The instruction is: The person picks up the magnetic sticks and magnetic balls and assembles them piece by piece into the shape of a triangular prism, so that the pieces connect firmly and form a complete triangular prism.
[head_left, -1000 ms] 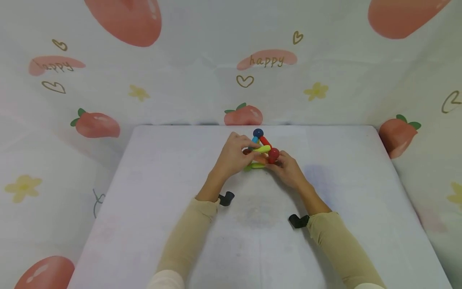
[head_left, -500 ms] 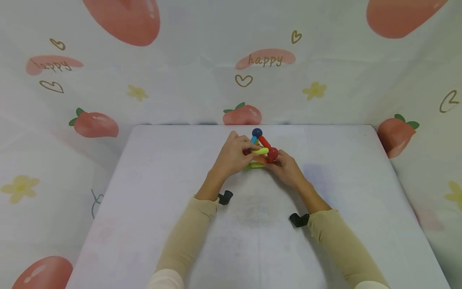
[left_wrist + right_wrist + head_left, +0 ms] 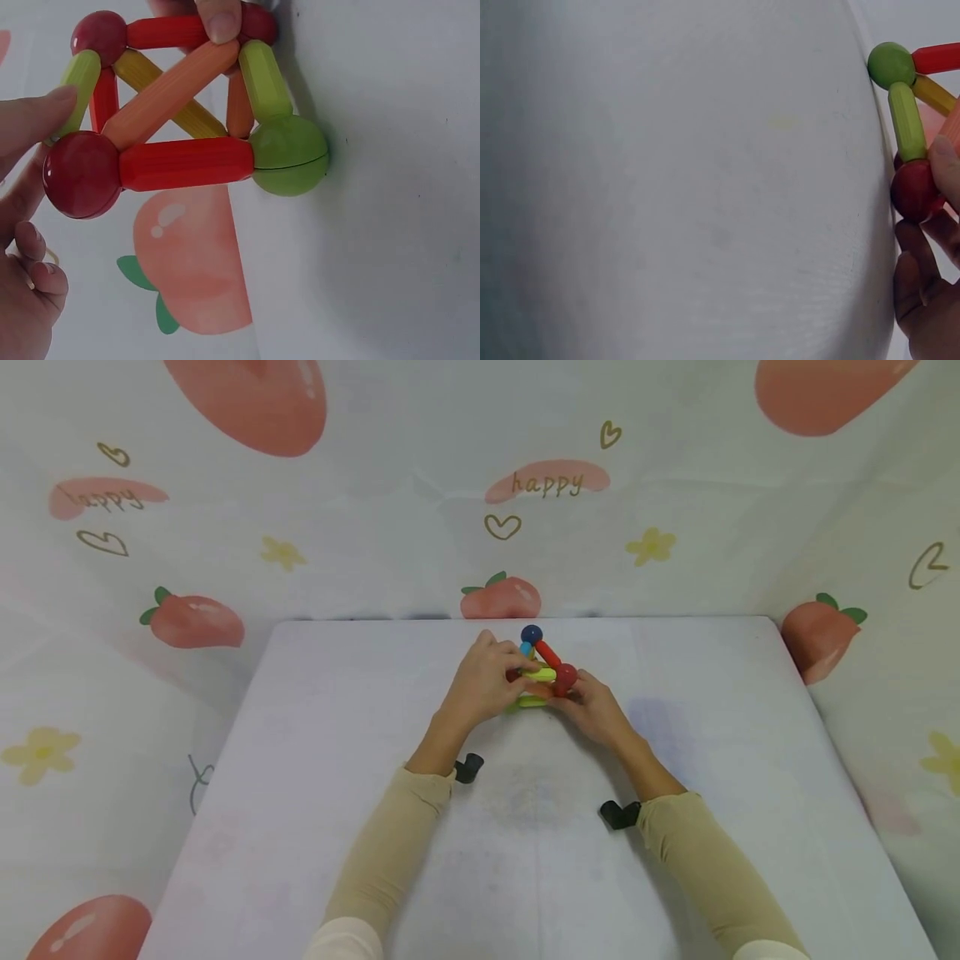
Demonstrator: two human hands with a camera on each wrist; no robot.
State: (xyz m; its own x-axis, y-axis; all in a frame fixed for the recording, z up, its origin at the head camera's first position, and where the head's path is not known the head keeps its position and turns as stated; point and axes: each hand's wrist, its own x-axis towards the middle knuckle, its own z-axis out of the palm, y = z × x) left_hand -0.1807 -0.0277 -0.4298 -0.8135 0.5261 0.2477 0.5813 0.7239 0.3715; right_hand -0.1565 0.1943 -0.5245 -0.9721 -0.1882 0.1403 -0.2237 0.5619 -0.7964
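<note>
A frame of coloured magnetic rods and balls stands near the far edge of the table, a navy ball (image 3: 532,634) at its top. My left hand (image 3: 480,683) pinches a yellow-green magnetic rod (image 3: 81,84) that spans two red balls along an upper edge. My right hand (image 3: 597,712) grips the frame's lower right corner, its thumb by the lower red ball (image 3: 916,191) and the end of an orange rod (image 3: 172,94). A green ball (image 3: 291,156) forms the lower corner nearer my left hand. Fingers hide part of the frame in the head view.
The white table (image 3: 337,693) ends at a back wall hung with fruit-printed cloth (image 3: 420,493). Black wrist mounts (image 3: 470,768) stick out from both sleeve cuffs, over the table.
The right end of the yellow-green rod has dropped, from raised beside the upper red ball to level with it. Both hands keep their holds; the head view has shifted slightly.
</note>
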